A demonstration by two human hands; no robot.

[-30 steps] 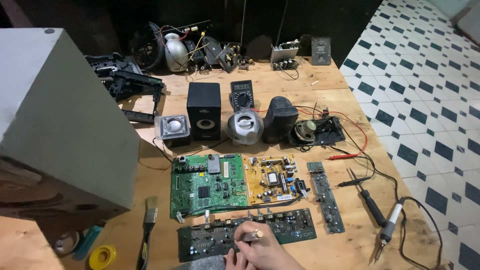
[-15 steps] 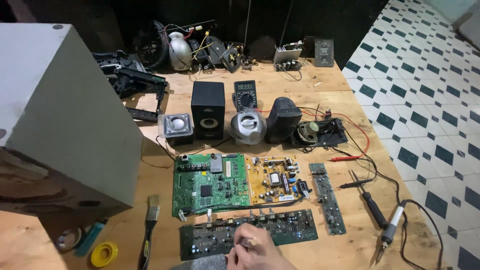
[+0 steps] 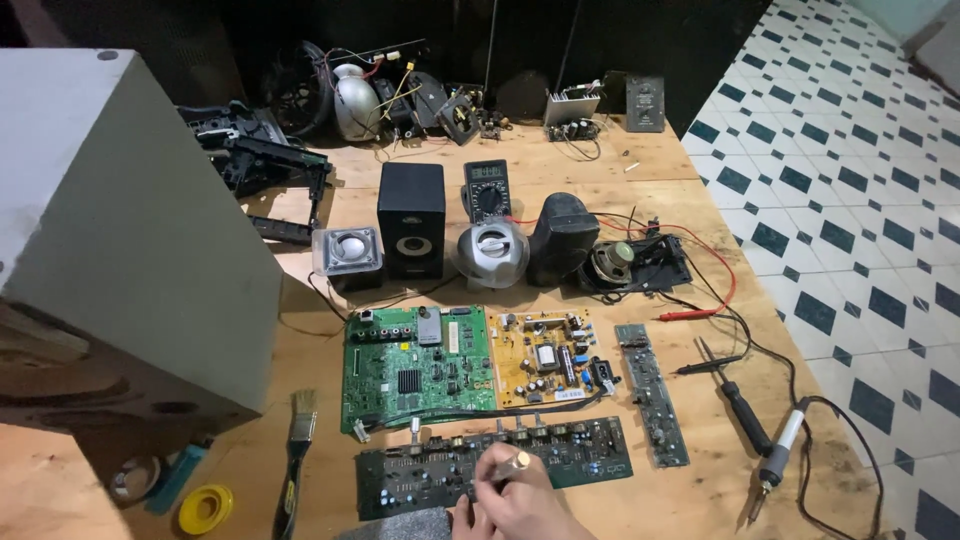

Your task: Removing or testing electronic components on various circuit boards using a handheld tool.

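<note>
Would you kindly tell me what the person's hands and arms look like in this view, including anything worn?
Only the hands show, close together at the bottom edge. They are bare: no gloves, rings or watch visible. A patch of grey fabric sits beside them; whether it is a sleeve cannot be told. The forearms lie out of frame.

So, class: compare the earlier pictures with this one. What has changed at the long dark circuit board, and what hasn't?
Little changed: the hand stays at the long dark circuit board, its small brass-tipped tool shifted only slightly. The green circuit board, yellow circuit board, black box speaker and paintbrush lie as before.
</note>
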